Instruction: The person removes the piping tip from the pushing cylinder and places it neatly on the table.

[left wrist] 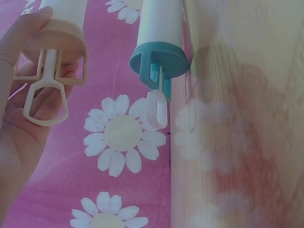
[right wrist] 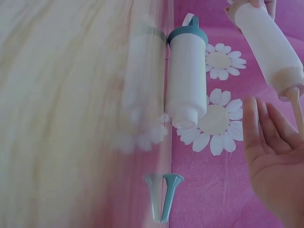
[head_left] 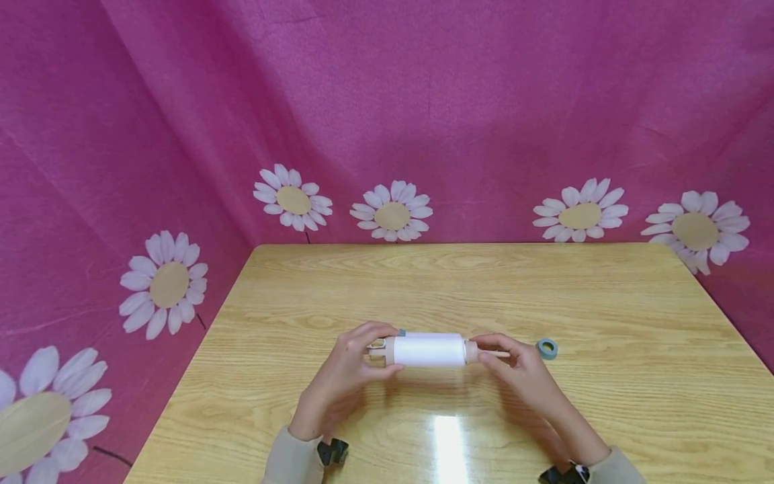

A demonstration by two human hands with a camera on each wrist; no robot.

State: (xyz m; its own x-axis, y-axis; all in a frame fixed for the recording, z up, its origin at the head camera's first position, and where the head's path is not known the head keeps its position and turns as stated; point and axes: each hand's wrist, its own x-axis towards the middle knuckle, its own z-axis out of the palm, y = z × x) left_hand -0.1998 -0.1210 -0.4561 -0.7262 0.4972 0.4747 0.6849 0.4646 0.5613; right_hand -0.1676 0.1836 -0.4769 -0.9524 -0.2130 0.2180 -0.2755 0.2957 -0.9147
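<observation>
A white icing syringe (head_left: 429,350) with a beige end cap and ring-shaped plunger handle (left wrist: 46,104) lies level between both hands. My left hand (head_left: 357,353) grips it at the capped end, thumb on the near side and fingers on the far side. At the opposite end, my right hand (head_left: 514,359) holds the beige nozzle (right wrist: 295,104) between thumb and fingers; its thin tip points toward the palm. In the right wrist view the thumb is out of sight. Behind the held syringe lies a second white syringe (right wrist: 187,80) with a teal cap (left wrist: 159,59), mostly hidden in the head view.
A teal flared nozzle (head_left: 547,348) lies on the wooden table (head_left: 459,282) right of my right hand. Pink cloth with daisies (head_left: 423,101) hangs behind and beside the table. Black wrist straps (head_left: 332,452) show below both hands.
</observation>
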